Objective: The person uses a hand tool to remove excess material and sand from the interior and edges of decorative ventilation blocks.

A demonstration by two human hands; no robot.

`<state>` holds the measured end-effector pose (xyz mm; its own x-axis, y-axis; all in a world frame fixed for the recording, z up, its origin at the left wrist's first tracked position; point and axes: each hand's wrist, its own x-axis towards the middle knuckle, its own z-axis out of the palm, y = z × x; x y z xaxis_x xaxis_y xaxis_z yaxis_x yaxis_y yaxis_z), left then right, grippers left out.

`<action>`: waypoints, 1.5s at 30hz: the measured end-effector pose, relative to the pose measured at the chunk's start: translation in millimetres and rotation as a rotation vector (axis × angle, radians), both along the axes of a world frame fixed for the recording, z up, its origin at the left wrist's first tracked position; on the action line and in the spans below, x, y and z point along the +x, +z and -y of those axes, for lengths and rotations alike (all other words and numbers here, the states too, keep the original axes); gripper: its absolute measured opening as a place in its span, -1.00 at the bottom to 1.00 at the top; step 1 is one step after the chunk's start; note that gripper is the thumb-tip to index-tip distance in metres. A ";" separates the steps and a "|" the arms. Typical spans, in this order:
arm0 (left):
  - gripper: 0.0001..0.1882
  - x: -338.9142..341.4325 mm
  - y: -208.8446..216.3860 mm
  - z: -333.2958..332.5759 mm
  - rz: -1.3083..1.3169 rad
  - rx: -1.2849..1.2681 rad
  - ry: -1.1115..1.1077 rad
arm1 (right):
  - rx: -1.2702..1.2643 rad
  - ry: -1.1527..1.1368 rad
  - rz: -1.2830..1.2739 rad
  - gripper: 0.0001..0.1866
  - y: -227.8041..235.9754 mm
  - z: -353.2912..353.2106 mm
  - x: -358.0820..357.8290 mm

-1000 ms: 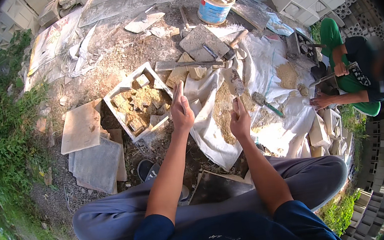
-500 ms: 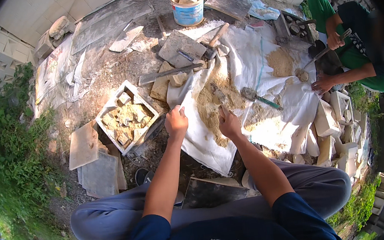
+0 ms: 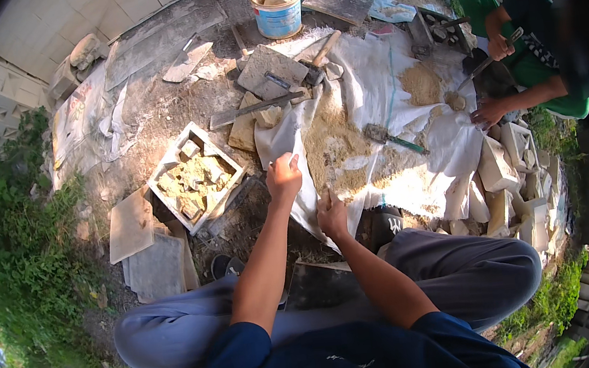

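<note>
My hands are drawing nearer together than a moment ago: left hand [image 3: 284, 178] is pinching the white sheet [image 3: 409, 171] edge, lifting it; right hand [image 3: 332, 214] (grip unclear) is resting just right, sand pile [image 3: 333, 143] lying beyond

Stone-working yard, seen from above

A blue bucket [image 3: 277, 9] stands at twelve o'clock; a square tray of stone pieces [image 3: 195, 175] sits at nine, with flat slabs [image 3: 143, 246] just below it. A trowel [image 3: 391, 136] lies on sand near centre. At two o'clock a co-worker in green [image 3: 526, 48] crouches; grass [image 3: 19, 252] borders the nine o'clock edge.
</note>
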<state>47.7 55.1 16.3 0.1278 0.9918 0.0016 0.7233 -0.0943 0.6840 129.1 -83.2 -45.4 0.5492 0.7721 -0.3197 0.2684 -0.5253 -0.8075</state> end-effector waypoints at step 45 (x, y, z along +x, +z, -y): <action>-0.71 -123.6 13.7 -9.2 0.177 0.756 0.530 | -0.045 0.221 -0.636 -0.55 203.0 -107.7 -19.4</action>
